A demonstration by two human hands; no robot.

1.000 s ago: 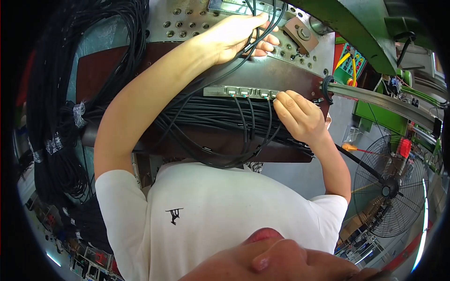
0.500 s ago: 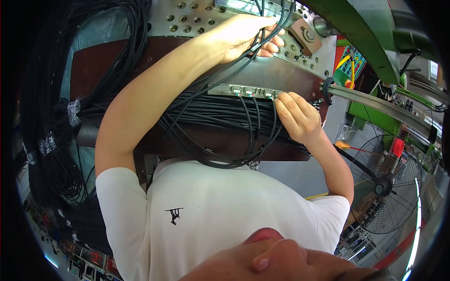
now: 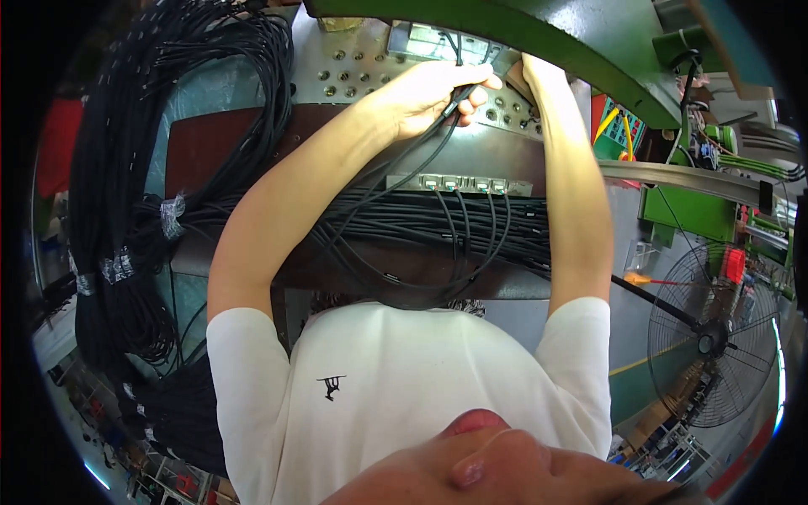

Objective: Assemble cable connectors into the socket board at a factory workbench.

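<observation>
the left hand (image 3: 433, 94) is closed around a thin black cable (image 3: 396, 181) at the far edge of the dark brown tabletop (image 3: 219, 147), the right hand (image 3: 526, 71) is mostly hidden under the green machine arm (image 3: 547, 34) so its grip cannot be told, and that cable could snag the bundled black cables (image 3: 404, 227).

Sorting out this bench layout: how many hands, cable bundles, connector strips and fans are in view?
Hands: 2 (left hand, right hand)
Taped black cable bundles: 1 hanging mass
Connector strip: 1
Fan: 1
Total: 5
</observation>
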